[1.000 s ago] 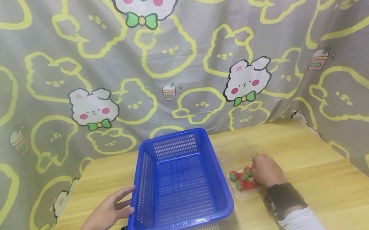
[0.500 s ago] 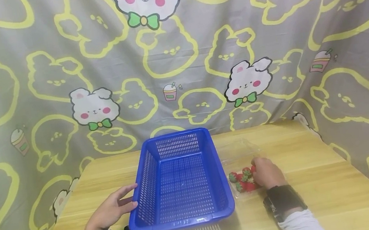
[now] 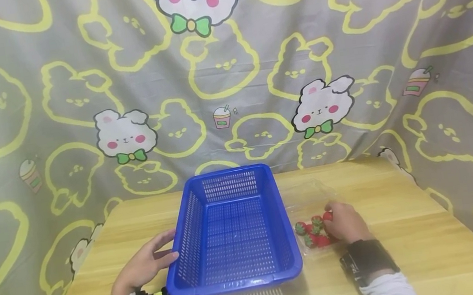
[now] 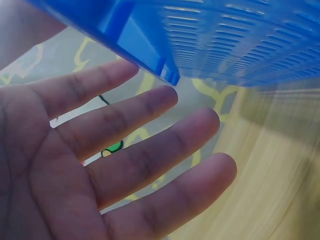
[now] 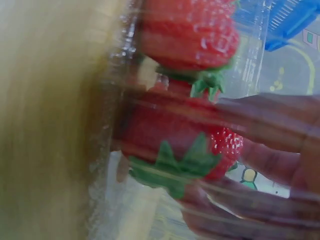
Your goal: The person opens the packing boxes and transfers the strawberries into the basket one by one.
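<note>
A blue plastic basket (image 3: 237, 238) with slotted sides stands mid-table, nothing inside it. My left hand (image 3: 146, 263) touches its left rim; in the left wrist view the fingers (image 4: 185, 140) are straight and spread below the basket wall. To the basket's right lies a clear plastic box (image 3: 305, 248) holding several red strawberries (image 3: 310, 235) with green leaves. My right hand (image 3: 344, 223) reaches in at the box's right side and pinches a strawberry (image 3: 328, 216). Through the clear wall, the right wrist view shows fingers (image 5: 270, 117) bent around a strawberry (image 5: 227, 145) behind two nearer ones.
The box's clear lid (image 3: 308, 192) lies folded back behind the strawberries. A light wooden table (image 3: 422, 242) carries everything. A grey curtain (image 3: 250, 80) with yellow outlines and white bunnies hangs behind and at both sides.
The view has shifted slightly. My right hand has drawn back a little, and more of the strawberry at its fingertips shows. My left hand remains at the basket's left rim.
</note>
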A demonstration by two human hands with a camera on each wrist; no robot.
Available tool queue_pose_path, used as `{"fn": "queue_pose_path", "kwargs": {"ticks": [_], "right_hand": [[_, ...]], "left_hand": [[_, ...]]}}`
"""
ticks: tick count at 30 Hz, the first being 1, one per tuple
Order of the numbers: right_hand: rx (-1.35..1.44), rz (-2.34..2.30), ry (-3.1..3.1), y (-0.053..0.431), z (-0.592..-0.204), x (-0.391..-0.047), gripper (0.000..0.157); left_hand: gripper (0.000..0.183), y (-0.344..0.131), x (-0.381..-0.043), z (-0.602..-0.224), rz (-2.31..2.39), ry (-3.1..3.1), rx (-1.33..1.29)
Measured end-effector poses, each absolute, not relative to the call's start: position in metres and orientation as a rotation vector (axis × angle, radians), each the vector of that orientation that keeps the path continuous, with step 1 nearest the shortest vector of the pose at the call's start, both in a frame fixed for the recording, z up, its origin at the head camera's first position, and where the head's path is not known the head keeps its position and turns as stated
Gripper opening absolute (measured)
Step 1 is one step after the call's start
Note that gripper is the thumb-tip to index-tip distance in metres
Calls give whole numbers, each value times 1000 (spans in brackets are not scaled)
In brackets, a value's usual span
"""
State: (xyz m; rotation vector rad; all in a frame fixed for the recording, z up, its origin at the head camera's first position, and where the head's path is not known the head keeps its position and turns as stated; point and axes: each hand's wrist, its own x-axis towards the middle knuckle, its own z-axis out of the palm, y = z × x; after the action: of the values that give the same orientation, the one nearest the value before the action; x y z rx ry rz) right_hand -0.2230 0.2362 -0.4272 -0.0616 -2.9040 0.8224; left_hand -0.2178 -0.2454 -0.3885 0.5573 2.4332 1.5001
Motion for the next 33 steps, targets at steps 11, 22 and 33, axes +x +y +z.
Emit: {"fn": "queue_pose_path", "kwargs": {"ticks": [11,22,33], "right_hand": [[-41,829,-2865,238,-420,-221,33],[-77,910,-2858,241,-416,-221,34],[-80,957,-2843,237,-409,-218,35]], "left_hand": [[70,-243,-218,-392,1526,2431,456],[71,-240,-224,-397,1553,2399,426],[71,-241,-226,-398,1574,2340,460]]}}
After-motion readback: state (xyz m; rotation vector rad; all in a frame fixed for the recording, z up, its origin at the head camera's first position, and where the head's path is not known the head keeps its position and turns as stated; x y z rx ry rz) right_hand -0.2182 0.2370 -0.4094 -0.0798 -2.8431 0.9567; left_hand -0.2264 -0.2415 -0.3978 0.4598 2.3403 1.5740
